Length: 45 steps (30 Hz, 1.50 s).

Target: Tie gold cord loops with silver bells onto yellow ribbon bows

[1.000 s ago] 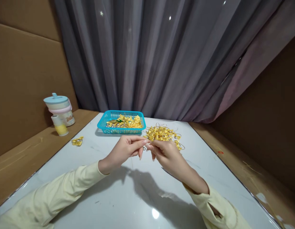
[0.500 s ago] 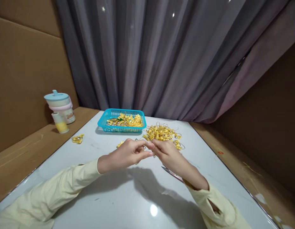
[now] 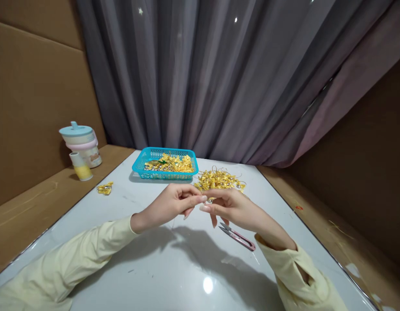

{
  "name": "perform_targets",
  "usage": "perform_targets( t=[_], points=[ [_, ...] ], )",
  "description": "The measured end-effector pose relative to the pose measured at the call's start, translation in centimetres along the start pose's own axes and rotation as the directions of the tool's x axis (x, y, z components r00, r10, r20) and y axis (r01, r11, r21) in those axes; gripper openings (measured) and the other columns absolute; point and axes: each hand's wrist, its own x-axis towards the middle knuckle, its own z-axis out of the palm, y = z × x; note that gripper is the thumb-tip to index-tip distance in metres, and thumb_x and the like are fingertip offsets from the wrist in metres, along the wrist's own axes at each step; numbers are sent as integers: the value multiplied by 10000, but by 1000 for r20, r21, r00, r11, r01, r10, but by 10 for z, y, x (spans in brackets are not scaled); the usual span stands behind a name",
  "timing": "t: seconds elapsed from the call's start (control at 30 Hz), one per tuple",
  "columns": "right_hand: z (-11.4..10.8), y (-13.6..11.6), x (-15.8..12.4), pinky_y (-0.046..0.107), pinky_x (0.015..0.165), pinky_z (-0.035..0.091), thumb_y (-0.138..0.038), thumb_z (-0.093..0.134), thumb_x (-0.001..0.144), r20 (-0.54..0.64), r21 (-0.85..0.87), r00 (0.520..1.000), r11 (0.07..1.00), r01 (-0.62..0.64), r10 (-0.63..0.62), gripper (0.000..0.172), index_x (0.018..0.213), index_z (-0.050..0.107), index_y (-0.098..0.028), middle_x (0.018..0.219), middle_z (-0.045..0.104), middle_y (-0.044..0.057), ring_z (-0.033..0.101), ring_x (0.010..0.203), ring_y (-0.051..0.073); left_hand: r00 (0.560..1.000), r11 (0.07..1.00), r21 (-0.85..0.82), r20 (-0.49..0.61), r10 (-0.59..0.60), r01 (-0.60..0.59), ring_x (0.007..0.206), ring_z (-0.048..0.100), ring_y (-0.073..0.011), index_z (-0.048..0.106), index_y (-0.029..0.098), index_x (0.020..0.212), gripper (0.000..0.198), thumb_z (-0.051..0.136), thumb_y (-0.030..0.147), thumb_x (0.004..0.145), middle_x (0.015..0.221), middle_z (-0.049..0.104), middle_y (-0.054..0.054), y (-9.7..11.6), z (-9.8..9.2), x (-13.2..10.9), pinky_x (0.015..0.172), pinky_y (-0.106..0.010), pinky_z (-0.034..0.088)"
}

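My left hand (image 3: 174,203) is closed in a pinch, thumb pressed on the index finger; whatever lies between them is too small or hidden to make out. Touching its fingertips is my right hand (image 3: 235,208), its thumb and index finger closed around something hidden and its other fingers bent downward. A small silver bell (image 3: 210,200) shows by the right fingers; I cannot tell whether it is held. Just behind the hands lies a pile of yellow ribbon bows with bells and gold loops (image 3: 217,178). Pink-handled thread snips (image 3: 238,238) rest below my right hand.
A blue plastic basket (image 3: 137,169) with yellow bows and silver bells stands at the back of the white table (image 3: 148,268). One yellow bow piece (image 3: 105,188) lies at left. Beyond the left edge are a lidded cup (image 3: 77,136) and a yellow thread spool (image 3: 81,167).
My right hand has shifted slightly right and turned, its lower fingers now hanging down, uncovering the snips' handle. The left hand's fingers have drawn closer together.
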Motion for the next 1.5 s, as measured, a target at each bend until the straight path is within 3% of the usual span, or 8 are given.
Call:
perform_targets(
  t=[0.23, 0.37, 0.63, 0.73, 0.9, 1.07, 1.37, 1.5],
  points=[
    [5, -4, 0, 172, 379, 353, -347, 571, 826, -114, 74, 993, 997, 34, -25, 236, 813, 681, -138, 666, 637, 20, 545, 439, 69, 1000, 999, -33, 17, 3, -2, 433, 396, -61, 641, 132, 800, 232, 564, 348, 838, 448, 456, 60, 3, -2, 0, 457, -198, 292],
    [5, -4, -2, 172, 413, 359, -310, 572, 832, -159, 43, 986, 998, 47, -39, 269, 640, 634, -132, 510, 575, -14, 507, 388, 54, 1000, 999, -34, 6, -2, 2, 426, 404, -57, 621, 131, 803, 216, 572, 339, 833, 442, 468, 64, 3, -2, 0, 451, -189, 296],
    [2, -5, -1, 153, 392, 365, -324, 596, 819, -153, 41, 988, 999, 19, -13, 297, 594, 617, -131, 475, 560, -22, 501, 372, 48, 989, 994, 66, -118, 92, -85, 429, 436, -55, 599, 128, 757, 184, 582, 300, 821, 460, 479, 64, -1, 1, 0, 435, -172, 327],
    [-1, -4, -1, 145, 366, 388, -331, 579, 823, -118, 62, 992, 998, -29, 36, 269, 654, 640, -132, 554, 604, 1, 543, 413, 64, 987, 993, 61, -126, 103, -96, 419, 432, -51, 588, 130, 755, 186, 589, 306, 817, 456, 478, 69, -3, 0, 1, 427, -165, 331],
    [-4, -5, -3, 144, 397, 468, -299, 555, 833, 9, 125, 1000, 992, -31, 30, 264, 1034, 660, -164, 854, 677, 57, 673, 686, 140, 989, 996, 46, -118, 87, -82, 427, 433, -44, 593, 128, 757, 191, 593, 310, 817, 453, 474, 71, -4, 0, 2, 435, -156, 333],
    [1, -10, -3, 154, 429, 503, -261, 492, 866, -6, 191, 1000, 981, -17, 19, 278, 1044, 676, -154, 818, 680, 65, 687, 764, 168, 992, 997, 51, -111, 61, -56, 434, 437, -50, 600, 123, 749, 205, 595, 318, 813, 458, 470, 66, -4, 1, 1, 435, -163, 335],
    [10, -8, -1, 149, 402, 474, -264, 482, 878, -168, 134, 986, 991, 18, 5, 278, 984, 703, -133, 725, 697, 65, 690, 662, 151, 996, 1000, 8, -84, 19, -19, 437, 416, -49, 601, 132, 737, 245, 607, 368, 802, 454, 470, 65, -8, -3, 5, 448, -173, 313],
    [15, -5, -3, 180, 423, 492, -250, 516, 860, -342, -48, 933, 994, 103, -113, 233, 948, 717, -171, 836, 723, 73, 695, 767, 189, 999, 995, -95, -35, -41, 38, 404, 348, -38, 601, 130, 733, 259, 627, 384, 778, 438, 462, 68, -9, -4, 8, 419, -175, 244]
  ],
)
